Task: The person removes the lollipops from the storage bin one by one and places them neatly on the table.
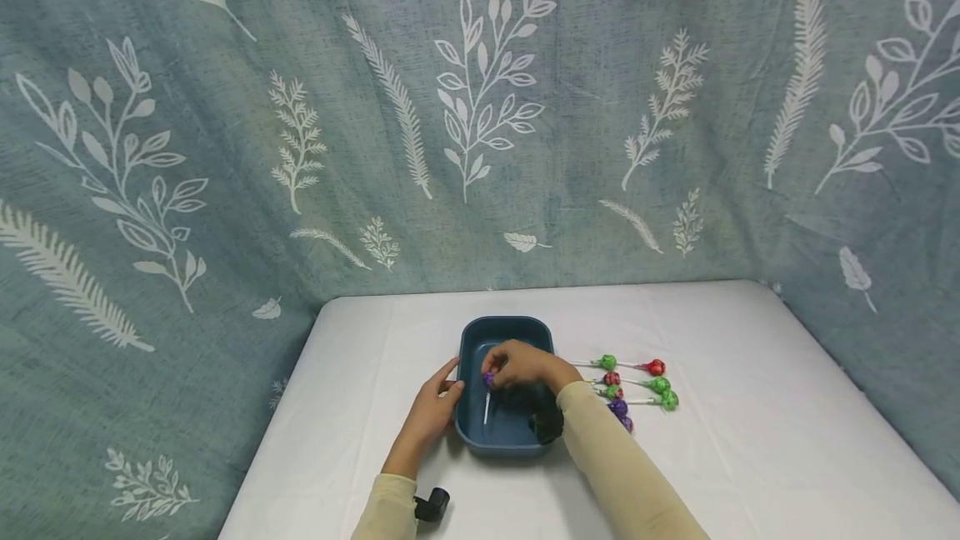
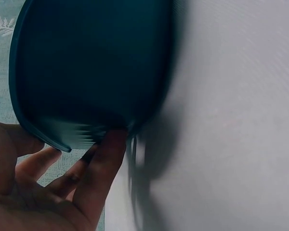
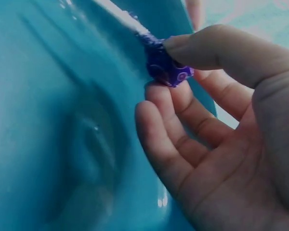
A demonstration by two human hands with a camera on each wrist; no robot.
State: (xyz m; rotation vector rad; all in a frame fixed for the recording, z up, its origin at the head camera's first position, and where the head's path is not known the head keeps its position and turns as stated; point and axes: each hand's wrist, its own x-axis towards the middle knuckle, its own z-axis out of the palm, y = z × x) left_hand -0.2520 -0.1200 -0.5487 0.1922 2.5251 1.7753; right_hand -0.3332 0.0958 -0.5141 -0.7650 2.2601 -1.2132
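Note:
My right hand (image 1: 519, 362) is inside a dark blue plastic tub (image 1: 504, 448). It pinches the purple-wrapped head of a lollipop (image 3: 159, 67) between thumb and fingertips. The white stick points toward the near end of the tub in the head view. Beside the tub's left wall, my left hand (image 1: 431, 408) touches the side and rim with fairly straight, spread fingers. The left wrist view shows the fingertips against the outer wall. My right hand and a black wrist camera cover part of the tub's floor.
Right of the tub lie several lollipops on the white table (image 1: 735, 407): green ones (image 1: 660, 386), red ones (image 1: 655, 367) and purple ones (image 1: 618, 409). Their sticks point left. A patterned curtain (image 1: 480, 257) stands behind the table. A black wrist camera (image 1: 432, 505) sits at the left sleeve.

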